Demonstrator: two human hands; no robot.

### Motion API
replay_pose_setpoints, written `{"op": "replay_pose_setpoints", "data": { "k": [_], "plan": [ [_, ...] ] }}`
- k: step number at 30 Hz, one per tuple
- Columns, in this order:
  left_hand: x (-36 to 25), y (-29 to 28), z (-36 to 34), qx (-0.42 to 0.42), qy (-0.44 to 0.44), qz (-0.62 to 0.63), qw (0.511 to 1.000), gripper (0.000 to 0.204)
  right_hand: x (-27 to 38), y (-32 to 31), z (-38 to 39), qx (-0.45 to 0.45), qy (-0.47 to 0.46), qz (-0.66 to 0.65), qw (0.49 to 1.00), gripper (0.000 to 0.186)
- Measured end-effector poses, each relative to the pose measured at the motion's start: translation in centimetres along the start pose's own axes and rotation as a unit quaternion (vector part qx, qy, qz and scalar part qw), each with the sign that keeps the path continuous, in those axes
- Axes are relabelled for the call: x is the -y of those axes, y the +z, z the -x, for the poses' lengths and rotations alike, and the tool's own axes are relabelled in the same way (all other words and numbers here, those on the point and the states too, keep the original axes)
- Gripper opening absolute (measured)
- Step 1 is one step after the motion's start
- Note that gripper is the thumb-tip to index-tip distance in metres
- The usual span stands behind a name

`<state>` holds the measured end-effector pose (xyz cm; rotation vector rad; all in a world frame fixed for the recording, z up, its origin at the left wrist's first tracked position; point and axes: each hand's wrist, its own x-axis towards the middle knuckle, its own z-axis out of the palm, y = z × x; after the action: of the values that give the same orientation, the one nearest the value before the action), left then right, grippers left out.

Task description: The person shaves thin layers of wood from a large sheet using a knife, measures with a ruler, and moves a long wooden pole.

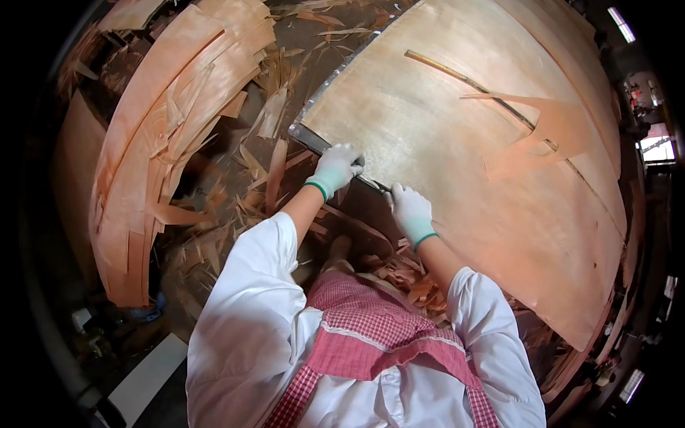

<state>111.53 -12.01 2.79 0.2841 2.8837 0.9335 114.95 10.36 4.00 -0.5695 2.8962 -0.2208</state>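
Note:
Both my hands wear white knit gloves with green cuffs and are at the near left edge of a broad pale wood veneer sheet (428,128). My left hand (338,170) is closed at the sheet's dark border (312,138), with a small dark thing showing between thumb and fingers. A short way to the right, my right hand (412,212) is closed too, its fingertips by a thin dark piece at the edge. That piece is mostly hidden, so its kind is unclear. Across the sheet lies a long thin brown stick (467,80), next to a torn veneer scrap (553,128).
To the left stands a stack of reddish veneer sheets (135,178) with ragged edges. Veneer offcuts (275,171) litter the floor between the stacks, and more shavings (421,289) lie below my right arm. A pale board (148,378) is at the lower left.

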Motion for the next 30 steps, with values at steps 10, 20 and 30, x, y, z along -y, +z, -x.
{"op": "replay_pose_setpoints", "data": {
  "k": [10, 20, 30],
  "plan": [
    [0.6, 0.6, -2.2, 0.055, -0.029, -0.028, 0.998, 0.020, -2.6, 0.5, 1.1, 0.030, 0.028, -0.022, 0.999, 0.015],
    [-18.7, 12.1, -1.2, 0.022, 0.255, -0.047, 0.965, 0.026, -16.2, 0.8, 12.5, -0.007, 0.110, -0.033, 0.993, 0.014],
    [-22.0, 16.9, 1.1, 0.041, 0.230, -0.215, 0.948, 0.014, -42.6, -1.6, 34.8, 0.036, 0.198, 0.026, 0.979, 0.016]
  ]
}}
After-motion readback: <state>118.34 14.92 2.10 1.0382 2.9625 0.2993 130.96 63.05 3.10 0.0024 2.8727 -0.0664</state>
